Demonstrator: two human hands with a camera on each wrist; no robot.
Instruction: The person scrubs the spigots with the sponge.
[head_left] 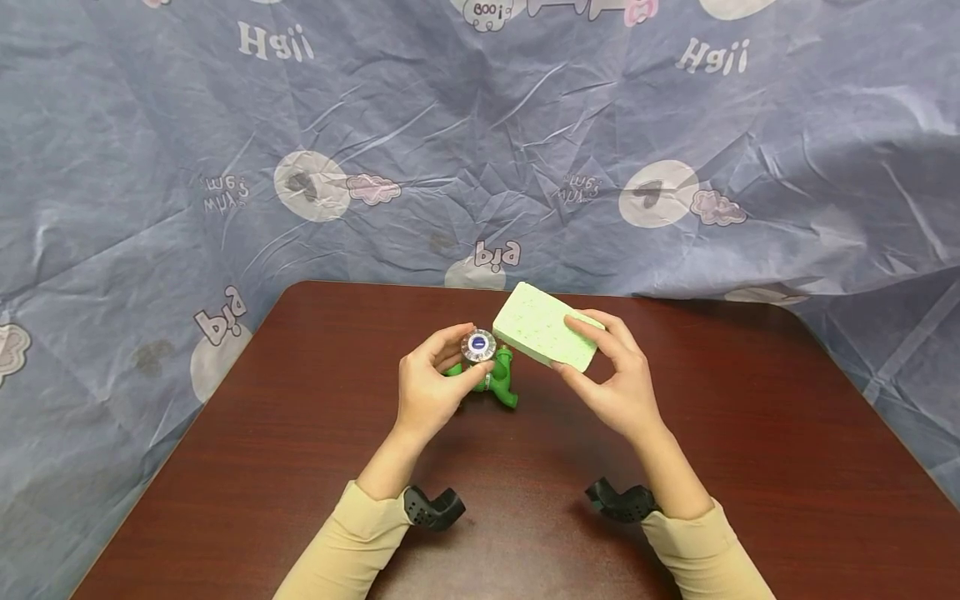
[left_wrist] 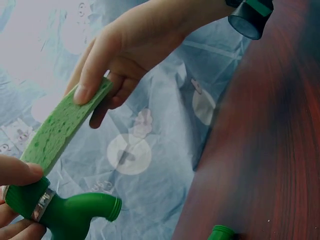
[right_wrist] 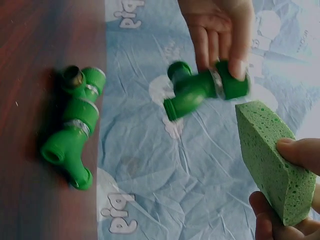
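My left hand (head_left: 431, 387) pinches a green pipe fitting (right_wrist: 200, 92) between thumb and fingers, its round end with a blue centre turned up toward the head view. A silver band rings its body, and two short threaded outlets show in the right wrist view. My right hand (head_left: 618, 379) grips a light green sponge (head_left: 543, 329) by one end, thumb on one side and fingers on the other. The sponge's free end tilts toward the fitting, close beside its round end. Both are held above the table.
More green pipe fittings (right_wrist: 75, 132) with silver bands lie on the dark red wooden table (head_left: 315, 433), partly hidden behind my left hand in the head view. Black wrist mounts (head_left: 435, 508) sit at both cuffs. A wrinkled blue printed cloth (head_left: 420, 150) hangs behind the table.
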